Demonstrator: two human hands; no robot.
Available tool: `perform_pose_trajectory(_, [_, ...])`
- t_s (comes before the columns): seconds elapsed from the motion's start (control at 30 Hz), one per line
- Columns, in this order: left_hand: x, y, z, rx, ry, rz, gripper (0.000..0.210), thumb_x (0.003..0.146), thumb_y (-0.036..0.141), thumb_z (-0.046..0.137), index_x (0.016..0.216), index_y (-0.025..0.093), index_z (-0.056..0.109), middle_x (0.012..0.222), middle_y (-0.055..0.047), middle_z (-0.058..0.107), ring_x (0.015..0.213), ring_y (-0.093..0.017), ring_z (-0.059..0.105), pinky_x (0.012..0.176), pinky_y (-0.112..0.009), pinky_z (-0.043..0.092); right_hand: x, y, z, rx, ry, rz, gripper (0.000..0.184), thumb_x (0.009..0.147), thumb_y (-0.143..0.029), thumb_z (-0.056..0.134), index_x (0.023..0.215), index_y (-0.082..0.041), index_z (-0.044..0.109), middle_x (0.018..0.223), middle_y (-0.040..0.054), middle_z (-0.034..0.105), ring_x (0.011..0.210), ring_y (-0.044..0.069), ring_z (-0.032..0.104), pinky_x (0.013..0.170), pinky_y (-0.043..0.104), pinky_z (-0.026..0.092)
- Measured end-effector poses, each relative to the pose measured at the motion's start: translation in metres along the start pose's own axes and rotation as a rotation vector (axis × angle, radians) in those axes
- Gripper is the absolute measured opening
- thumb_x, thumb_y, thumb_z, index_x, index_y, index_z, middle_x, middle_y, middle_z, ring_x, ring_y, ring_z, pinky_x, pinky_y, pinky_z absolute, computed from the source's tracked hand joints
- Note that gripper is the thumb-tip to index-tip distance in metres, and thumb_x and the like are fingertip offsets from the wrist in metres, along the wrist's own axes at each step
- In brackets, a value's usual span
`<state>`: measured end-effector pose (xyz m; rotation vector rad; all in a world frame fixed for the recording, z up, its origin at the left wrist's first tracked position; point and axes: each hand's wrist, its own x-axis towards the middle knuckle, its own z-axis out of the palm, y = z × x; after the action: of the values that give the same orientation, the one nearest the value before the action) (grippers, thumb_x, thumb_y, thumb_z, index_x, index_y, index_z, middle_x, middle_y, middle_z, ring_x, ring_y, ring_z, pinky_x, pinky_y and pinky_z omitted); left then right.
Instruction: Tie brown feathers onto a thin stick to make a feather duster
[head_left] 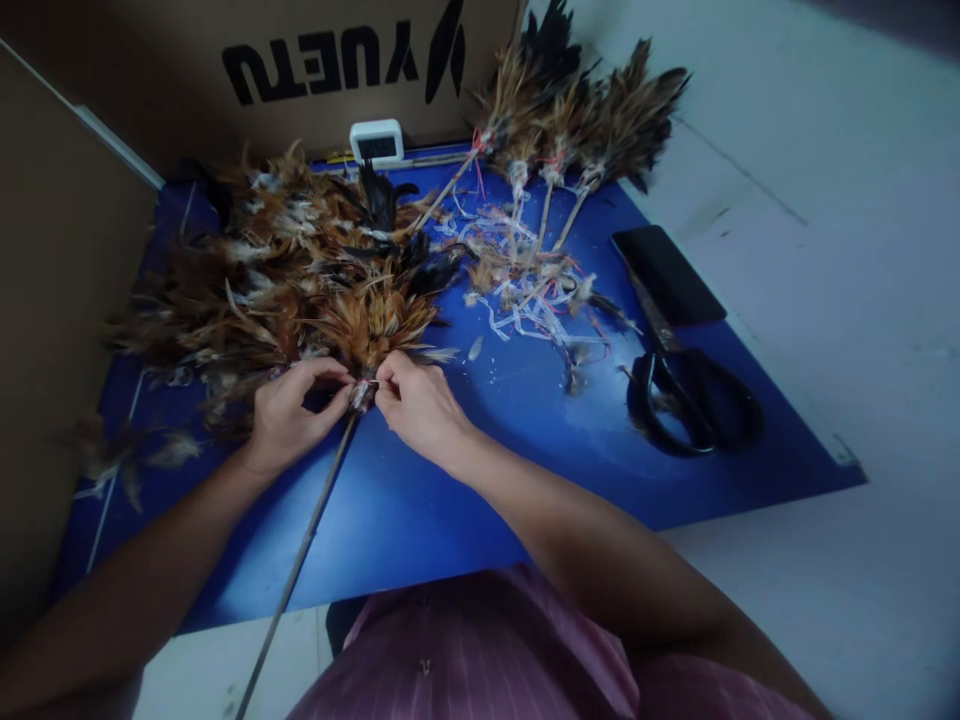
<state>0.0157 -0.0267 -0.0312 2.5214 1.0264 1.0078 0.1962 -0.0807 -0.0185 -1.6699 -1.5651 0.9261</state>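
- Narrow pinch: the left hand closes thumb and fingertip on a white tie at the neck of 1 brown feather bunch.
- Opposite, the right hand pinches the tie's other side just as narrowly; the facing grips likely keep the strand taut.
- The bunch lies on the blue bench, its stick running past the near edge, apparently leaving the neck free between 2 hands.
- A feather pile spreads at left, presumably for easy reach.
- At the far right corner, 4 bound bunches rest tips outward, perhaps to spare the plumes.
- Black-handled scissors lie near the right forearm, seemingly handy, with pale string scraps nearby.
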Motion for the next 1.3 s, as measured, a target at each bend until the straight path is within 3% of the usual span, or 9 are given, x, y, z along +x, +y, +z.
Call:
perform_pose_trajectory(0.17, [0.002, 0.011, -0.007, 0.086, -0.072, -0.223, 0.022, 0.085, 0.029, 0.06, 0.102, 0.017, 0.062, 0.089, -0.004, 0.07, 0.071, -0.016, 0.066, 0.065, -0.027, 0.052, -0.002, -0.001, -0.002, 0.011, -0.003, 0.008, 0.015, 0.082, -0.011, 0.051, 0.092, -0.019, 0.06, 0.062, -0.0014, 0.06, 0.051, 0.011, 0.058, 0.059, 0.023, 0.045])
perform_pose_trajectory(0.3, [0.001, 0.022, -0.006, 0.29, -0.237, -0.177, 0.032, 0.088, 0.044, 0.054, 0.091, 0.014, 0.065, 0.081, -0.007, 0.065, 0.07, -0.02, 0.061, 0.067, -0.031, 0.048, -0.003, 0.001, -0.002, 0.029, -0.009, 0.016, 0.017, 0.082, -0.012, 0.052, 0.096, -0.019, 0.059, 0.068, 0.0003, 0.064, 0.054, 0.012, 0.06, 0.059, 0.023, 0.048])
perform_pose_trajectory(0.47, [-0.001, 0.029, 0.003, 0.395, -0.259, -0.235, 0.034, 0.09, 0.044, 0.049, 0.09, 0.013, 0.064, 0.087, -0.011, 0.065, 0.081, -0.025, 0.061, 0.072, -0.033, 0.047, -0.004, 0.003, -0.004, 0.013, -0.036, 0.022, 0.011, 0.083, -0.016, 0.054, 0.09, -0.02, 0.061, 0.067, 0.0002, 0.065, 0.055, 0.013, 0.062, 0.059, 0.022, 0.048])
perform_pose_trajectory(0.57, [0.0, 0.031, 0.002, 0.227, -0.227, -0.332, 0.033, 0.091, 0.042, 0.047, 0.086, 0.015, 0.065, 0.083, -0.009, 0.067, 0.078, -0.022, 0.061, 0.072, -0.032, 0.045, -0.008, 0.001, -0.01, -0.02, -0.074, 0.007, 0.009, 0.082, -0.015, 0.055, 0.08, -0.02, 0.062, 0.061, -0.001, 0.063, 0.053, 0.012, 0.061, 0.058, 0.021, 0.046])
perform_pose_trajectory(0.7, [0.005, 0.04, -0.012, -0.242, -0.08, -0.529, 0.034, 0.087, 0.047, 0.055, 0.073, 0.017, 0.063, 0.064, -0.002, 0.06, 0.06, -0.015, 0.054, 0.057, -0.025, 0.042, -0.019, -0.006, -0.02, -0.006, -0.108, -0.033, 0.01, 0.082, -0.015, 0.056, 0.076, -0.019, 0.063, 0.059, -0.002, 0.062, 0.048, 0.009, 0.058, 0.056, 0.02, 0.043])
perform_pose_trajectory(0.8, [0.014, 0.054, -0.024, -0.677, 0.096, -0.67, 0.035, 0.08, 0.049, 0.064, 0.072, 0.015, 0.062, 0.062, -0.002, 0.059, 0.053, -0.012, 0.052, 0.046, -0.022, 0.039, -0.033, -0.014, -0.016, 0.125, -0.148, -0.064, 0.015, 0.087, -0.026, 0.057, 0.076, -0.018, 0.063, 0.057, -0.0026, 0.06, 0.046, 0.008, 0.055, 0.053, 0.019, 0.043])
perform_pose_trajectory(0.9, [0.028, 0.069, -0.034, -0.954, 0.199, -0.706, 0.033, 0.076, 0.045, 0.071, 0.082, 0.013, 0.064, 0.072, -0.006, 0.066, 0.059, -0.014, 0.059, 0.045, -0.021, 0.043, -0.052, -0.023, 0.001, 0.368, -0.312, -0.056, 0.018, 0.086, -0.035, 0.06, 0.088, -0.018, 0.064, 0.069, -0.0019, 0.063, 0.044, 0.005, 0.054, 0.046, 0.016, 0.042])
perform_pose_trajectory(1.07, [0.053, 0.087, -0.045, -1.135, 0.303, -0.647, 0.024, 0.08, 0.034, 0.07, 0.087, 0.013, 0.061, 0.07, -0.005, 0.066, 0.055, -0.012, 0.058, 0.043, -0.02, 0.043, -0.08, -0.037, 0.027, 0.74, -0.555, 0.029, 0.025, 0.082, -0.032, 0.061, 0.102, -0.018, 0.056, 0.084, -0.0002, 0.064, 0.039, 0.004, 0.052, 0.033, 0.015, 0.039])
perform_pose_trajectory(1.3, [0.066, 0.1, -0.048, -1.293, 0.27, -0.63, 0.022, 0.087, 0.033, 0.061, 0.094, 0.013, 0.062, 0.073, -0.007, 0.068, 0.053, -0.013, 0.057, 0.041, -0.021, 0.041, -0.091, -0.032, 0.022, 0.808, -0.49, 0.006, 0.02, 0.084, -0.034, 0.055, 0.094, -0.016, 0.054, 0.069, -0.0027, 0.064, 0.037, 0.004, 0.048, 0.033, 0.014, 0.037])
